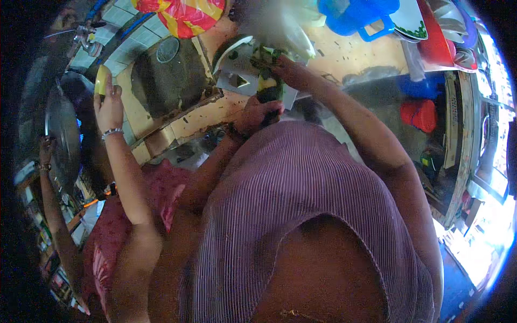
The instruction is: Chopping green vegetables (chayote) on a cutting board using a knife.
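My left hand (260,115) is closed round the near end of a long dark green vegetable (270,91), perhaps a cucumber or squash, with a pale patch on its side. At its far end is my right hand (288,72), its fingers bent at the green surface; whether they hold a peeler or knife I cannot tell. A grey board or tray (290,97) lies beneath the vegetable. Just beyond, a white plastic bag (301,40) is partly blurred.
A person in a red patterned top stands at the left, one hand (110,105) holding a yellow object (101,78). Beyond are a tap (87,38) and a red-and-yellow bag (190,16). A blue plastic container (357,16) sits at upper right; a red bucket (419,115) is lower right.
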Available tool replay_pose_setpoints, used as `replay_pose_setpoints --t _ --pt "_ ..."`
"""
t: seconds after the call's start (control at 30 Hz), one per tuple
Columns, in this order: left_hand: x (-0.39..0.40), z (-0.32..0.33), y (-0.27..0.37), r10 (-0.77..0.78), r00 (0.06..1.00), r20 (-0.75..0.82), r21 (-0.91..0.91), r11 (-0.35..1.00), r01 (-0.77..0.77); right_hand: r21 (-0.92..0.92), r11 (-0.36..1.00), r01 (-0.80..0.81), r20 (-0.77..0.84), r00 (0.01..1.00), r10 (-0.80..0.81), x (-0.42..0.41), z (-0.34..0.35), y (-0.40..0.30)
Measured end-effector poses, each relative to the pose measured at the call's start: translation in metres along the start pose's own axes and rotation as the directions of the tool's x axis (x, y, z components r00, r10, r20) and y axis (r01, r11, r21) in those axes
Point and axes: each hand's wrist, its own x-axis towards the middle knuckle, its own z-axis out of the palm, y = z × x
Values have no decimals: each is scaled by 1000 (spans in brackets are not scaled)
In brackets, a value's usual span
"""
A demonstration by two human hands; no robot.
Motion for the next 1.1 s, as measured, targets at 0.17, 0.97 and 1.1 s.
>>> replay_pose_setpoints --t 0.17,0.97,1.1 --pt "-41 157 208 -131 934 332 -511 807 295 -126 992 -29 99 994 42 -26 -5 -18" --pt "-71 265 338 432 844 319 -755 654 -49 9 994 -111 102 989 109 8 7 6" --pt "-71 261 347 70 712 699 -696 297 654 26 998 -64 46 997 63 -6 -20 -17"
